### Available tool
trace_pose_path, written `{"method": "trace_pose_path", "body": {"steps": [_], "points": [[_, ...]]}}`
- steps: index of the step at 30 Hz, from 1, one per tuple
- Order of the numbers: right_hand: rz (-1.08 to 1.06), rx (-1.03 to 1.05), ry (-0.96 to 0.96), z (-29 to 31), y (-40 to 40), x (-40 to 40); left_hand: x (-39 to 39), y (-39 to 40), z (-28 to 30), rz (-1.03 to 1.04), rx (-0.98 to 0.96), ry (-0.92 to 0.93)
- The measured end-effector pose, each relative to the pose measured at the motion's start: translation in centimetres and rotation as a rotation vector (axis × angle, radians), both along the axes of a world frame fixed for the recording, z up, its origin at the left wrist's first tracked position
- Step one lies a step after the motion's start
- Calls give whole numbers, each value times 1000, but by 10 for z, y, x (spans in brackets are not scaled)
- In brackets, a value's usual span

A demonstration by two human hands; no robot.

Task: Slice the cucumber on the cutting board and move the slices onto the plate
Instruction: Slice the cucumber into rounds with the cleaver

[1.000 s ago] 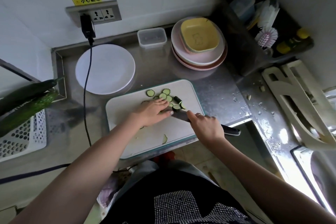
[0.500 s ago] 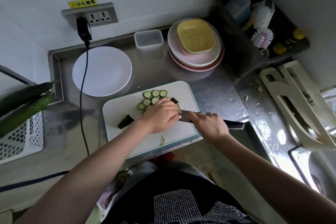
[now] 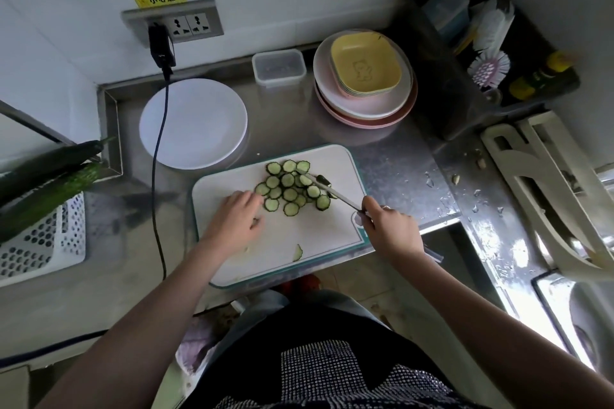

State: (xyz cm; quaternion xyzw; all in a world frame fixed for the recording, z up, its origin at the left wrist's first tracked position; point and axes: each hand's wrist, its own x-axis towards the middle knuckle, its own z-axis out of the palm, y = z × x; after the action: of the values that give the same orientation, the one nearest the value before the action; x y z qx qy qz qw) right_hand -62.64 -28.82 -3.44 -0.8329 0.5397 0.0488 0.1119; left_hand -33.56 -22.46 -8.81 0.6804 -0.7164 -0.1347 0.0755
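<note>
Cucumber slices [image 3: 289,189] lie in an overlapping cluster on the far half of the white cutting board [image 3: 342,236], none yet on the white plate [image 3: 192,123] that sits just beyond the board's far-left corner. On the right, the right hand [image 3: 390,229] has its fingers curled round the knife [image 3: 335,192] handle, the blade angled far-left into the right side of the pile. At the pile's left edge, the left hand [image 3: 237,221] rests on the board, fingers loosely bent, fingertips just beside the nearest slices, gripping nothing visible.
</note>
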Motion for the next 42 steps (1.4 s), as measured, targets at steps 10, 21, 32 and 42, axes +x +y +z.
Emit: {"method": "trace_pose_path", "body": {"steps": [10, 21, 32, 42], "points": [[-82, 71, -64, -7, 11, 15, 11, -3, -2, -177, 229, -56], [-43, 109, -73, -14, 30, 20, 9, -28, 15, -221, 371, -182], [-112, 107, -87, -12, 38, 19, 1, -26, 26, -87, 28, 102], [-300, 110, -155, -18, 39, 13, -25, -31, 11, -43, -48, 171]]}}
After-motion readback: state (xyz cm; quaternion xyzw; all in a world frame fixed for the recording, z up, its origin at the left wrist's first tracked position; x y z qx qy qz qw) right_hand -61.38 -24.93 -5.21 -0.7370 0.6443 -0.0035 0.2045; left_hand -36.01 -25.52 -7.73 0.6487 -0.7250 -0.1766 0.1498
